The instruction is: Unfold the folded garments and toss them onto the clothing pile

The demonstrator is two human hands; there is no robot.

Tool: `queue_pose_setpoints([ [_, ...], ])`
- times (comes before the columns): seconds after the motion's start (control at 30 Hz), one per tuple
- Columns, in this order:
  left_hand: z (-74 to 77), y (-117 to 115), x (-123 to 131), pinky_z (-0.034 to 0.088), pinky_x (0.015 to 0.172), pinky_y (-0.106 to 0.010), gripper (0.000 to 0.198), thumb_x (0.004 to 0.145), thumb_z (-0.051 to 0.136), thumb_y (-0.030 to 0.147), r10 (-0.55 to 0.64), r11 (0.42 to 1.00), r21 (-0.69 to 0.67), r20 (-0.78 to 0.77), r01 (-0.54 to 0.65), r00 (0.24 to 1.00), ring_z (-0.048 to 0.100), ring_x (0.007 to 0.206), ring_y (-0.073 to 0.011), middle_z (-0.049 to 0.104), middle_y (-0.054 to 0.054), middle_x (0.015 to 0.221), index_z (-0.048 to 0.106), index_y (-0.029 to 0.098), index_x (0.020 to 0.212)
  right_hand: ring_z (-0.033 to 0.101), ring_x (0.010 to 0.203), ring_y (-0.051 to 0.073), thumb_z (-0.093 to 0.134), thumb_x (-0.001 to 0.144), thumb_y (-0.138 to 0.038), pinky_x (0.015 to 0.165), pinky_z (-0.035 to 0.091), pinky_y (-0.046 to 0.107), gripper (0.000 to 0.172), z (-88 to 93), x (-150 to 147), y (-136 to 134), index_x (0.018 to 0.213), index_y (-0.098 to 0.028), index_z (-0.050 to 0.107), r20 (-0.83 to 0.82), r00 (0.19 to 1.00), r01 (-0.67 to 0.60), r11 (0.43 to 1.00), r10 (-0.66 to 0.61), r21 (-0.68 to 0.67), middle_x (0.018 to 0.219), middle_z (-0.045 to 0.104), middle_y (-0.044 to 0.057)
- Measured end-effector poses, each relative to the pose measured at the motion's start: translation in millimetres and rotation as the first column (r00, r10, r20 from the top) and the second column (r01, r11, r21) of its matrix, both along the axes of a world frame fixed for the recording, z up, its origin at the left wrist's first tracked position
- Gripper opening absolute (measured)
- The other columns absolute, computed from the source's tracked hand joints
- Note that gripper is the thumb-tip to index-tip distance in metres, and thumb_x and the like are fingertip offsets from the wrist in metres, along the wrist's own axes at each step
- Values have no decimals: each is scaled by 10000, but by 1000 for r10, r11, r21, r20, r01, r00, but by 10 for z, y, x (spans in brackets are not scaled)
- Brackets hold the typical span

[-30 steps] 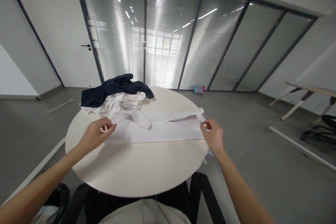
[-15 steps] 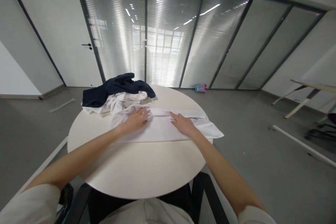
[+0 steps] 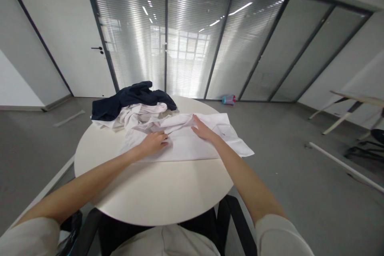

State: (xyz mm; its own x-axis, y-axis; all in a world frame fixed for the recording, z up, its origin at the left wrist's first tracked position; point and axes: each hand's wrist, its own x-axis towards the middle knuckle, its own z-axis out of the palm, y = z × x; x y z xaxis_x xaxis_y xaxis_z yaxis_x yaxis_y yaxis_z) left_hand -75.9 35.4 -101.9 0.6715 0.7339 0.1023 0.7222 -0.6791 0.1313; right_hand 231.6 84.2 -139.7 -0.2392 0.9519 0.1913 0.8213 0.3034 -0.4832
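Both hands pressed flat on the white garment, its far layer now bunched up.

Left hand (image 3: 154,143) and right hand (image 3: 203,129) lay with fingers released on the white garment (image 3: 186,148), which stayed on the table (image 3: 156,192); the cloth just beyond the fingers had rumpled since 0.5 s ago, seemingly mid-fold.

Near half of the round table (image 3: 156,196) lies bare; the clothes pile (image 3: 132,108) blocks the far left edge.
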Motion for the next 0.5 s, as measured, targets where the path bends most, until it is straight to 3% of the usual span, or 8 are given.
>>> queue_pose_setpoints([
  [0.07, 133, -146, 3, 480, 789, -307, 200, 971, 500, 197, -79, 997, 12, -31, 80, 996, 657, 954, -237, 666, -109, 1070, 681, 155, 1044, 154, 1535, 239, 502, 942, -378, 1251, 141, 417, 815, 44, 12, 109, 1608, -103, 121, 7, 1000, -1, 1000, 1, -31, 1657, 139, 161],
  [0.17, 360, -583, -63, 451, 741, -281, 162, 971, 511, 194, -299, 953, -63, -45, 296, 953, 659, 882, -205, 663, -74, 1012, 669, 184, 999, 267, 1503, 262, 581, 911, -342, 1226, 224, 422, 841, 118, 13, 181, 1607, -145, 153, 60, 998, 0, 997, 5, -78, 1645, 204, 162],
  [0.27, 568, -1075, -171, 427, 700, -273, 106, 938, 613, 285, -504, 834, -262, -3, 486, 864, 658, 829, -193, 674, -42, 946, 673, 208, 978, 384, 1434, 302, 654, 884, -321, 1179, 297, 455, 745, 188, -58, 129, 1548, -184, 347, 175, 985, 2, 999, 4, -33, 1595, 335, 166],
  [0.33, 670, -1255, -218, 423, 689, -271, 185, 926, 639, 369, -540, 782, -352, 29, 514, 841, 662, 814, -192, 690, -35, 924, 688, 217, 1018, 475, 1345, 316, 684, 877, -344, 1125, 352, 461, 591, 225, -156, 45, 1427, -195, 526, 235, 972, -31, 999, 26, 17, 1516, 441, 167],
  [0.4, 719, -1237, -218, 431, 707, -268, 243, 954, 592, 402, -501, 797, -355, 62, 489, 863, 668, 812, -187, 706, -36, 939, 694, 225, 1086, 562, 1217, 284, 706, 871, -343, 1050, 409, 404, 415, 248, -276, -51, 1254, -189, 660, 260, 959, -116, 993, 114, -6, 1371, 566, 147],
  [0.5, 642, -892, -142, 453, 752, -276, 299, 995, 500, 380, -338, 910, -223, 93, 350, 937, 676, 841, -193, 722, -58, 981, 689, 206, 1148, 618, 1035, 218, 685, 886, -252, 920, 444, 300, 149, 261, -440, -179, 989, -155, 731, 282, 939, -187, 980, 197, -62, 1107, 679, 102],
])
